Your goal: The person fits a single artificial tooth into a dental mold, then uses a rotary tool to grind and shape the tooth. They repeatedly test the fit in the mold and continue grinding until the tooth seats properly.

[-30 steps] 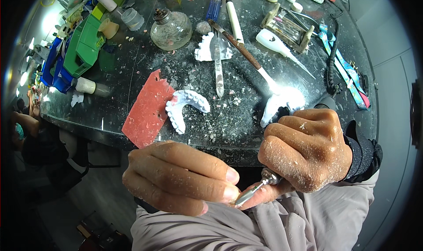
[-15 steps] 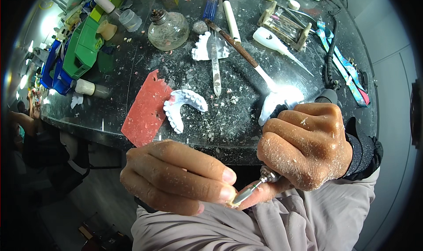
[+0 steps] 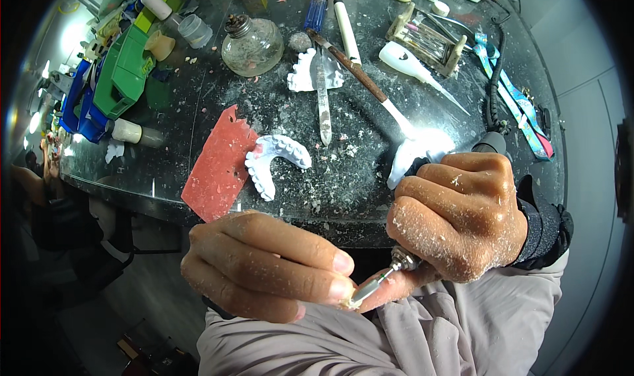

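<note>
My right hand (image 3: 462,211) is wrapped round a rotary handpiece (image 3: 404,258), its body mostly hidden in the fist. From its metal nose sticks a pointed grey bur (image 3: 371,287). Between the fingertips of my left hand (image 3: 264,264) is pinched a small pale, cream-coloured piece (image 3: 351,303), mostly covered by the fingers. The bur's tip lies against this piece, and my right thumb reaches below, close to the left fingertips. Fine white shavings cling to both hands. Both hands are in front of the bench edge, above my lap.
On the dark, dusty bench lie white dental casts (image 3: 287,146), a red wax sheet (image 3: 221,168), a metal spatula (image 3: 323,105) and a brown-handled tool (image 3: 356,72). Farther back stand a glass burner (image 3: 253,48) and a white pointed bottle (image 3: 413,66). Green and blue holders (image 3: 122,75) are at left.
The bur and my right hand have shifted very slightly at the pale piece. My left hand keeps its pinch, and the things on the bench have not moved.
</note>
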### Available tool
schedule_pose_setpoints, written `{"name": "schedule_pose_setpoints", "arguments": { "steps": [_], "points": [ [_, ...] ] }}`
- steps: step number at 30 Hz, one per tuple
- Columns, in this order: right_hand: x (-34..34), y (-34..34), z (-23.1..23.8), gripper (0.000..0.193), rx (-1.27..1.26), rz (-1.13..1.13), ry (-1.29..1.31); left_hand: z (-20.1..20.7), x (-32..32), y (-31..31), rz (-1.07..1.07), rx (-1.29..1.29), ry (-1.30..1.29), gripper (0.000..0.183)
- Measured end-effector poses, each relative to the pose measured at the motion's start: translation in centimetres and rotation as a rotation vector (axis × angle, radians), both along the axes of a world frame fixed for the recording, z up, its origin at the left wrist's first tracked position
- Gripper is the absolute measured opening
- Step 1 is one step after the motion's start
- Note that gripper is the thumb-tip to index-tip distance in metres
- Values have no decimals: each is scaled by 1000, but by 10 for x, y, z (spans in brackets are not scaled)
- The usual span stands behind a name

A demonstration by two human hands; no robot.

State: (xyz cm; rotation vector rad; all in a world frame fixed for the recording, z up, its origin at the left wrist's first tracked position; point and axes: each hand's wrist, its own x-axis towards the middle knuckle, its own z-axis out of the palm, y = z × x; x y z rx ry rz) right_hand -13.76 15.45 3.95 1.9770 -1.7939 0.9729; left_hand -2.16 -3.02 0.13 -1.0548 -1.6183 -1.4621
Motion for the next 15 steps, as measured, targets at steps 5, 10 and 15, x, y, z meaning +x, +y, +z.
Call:
{"name": "schedule_pose_setpoints", "arguments": {
  "steps": [5, 10, 15],
  "points": [
    [1, 0, -2, 61, -4, -9, -3, -2, -1, -3, 30, -56, 71, 21],
    [-2, 0, -5, 63, -23, -7, 19, 1, -1, -1, 13, -31, -8, 20],
    [-4, 1, 3, 63, 56, -33, 7, -1, -6, -1, -23, 22, -8, 17]
  ]
}}
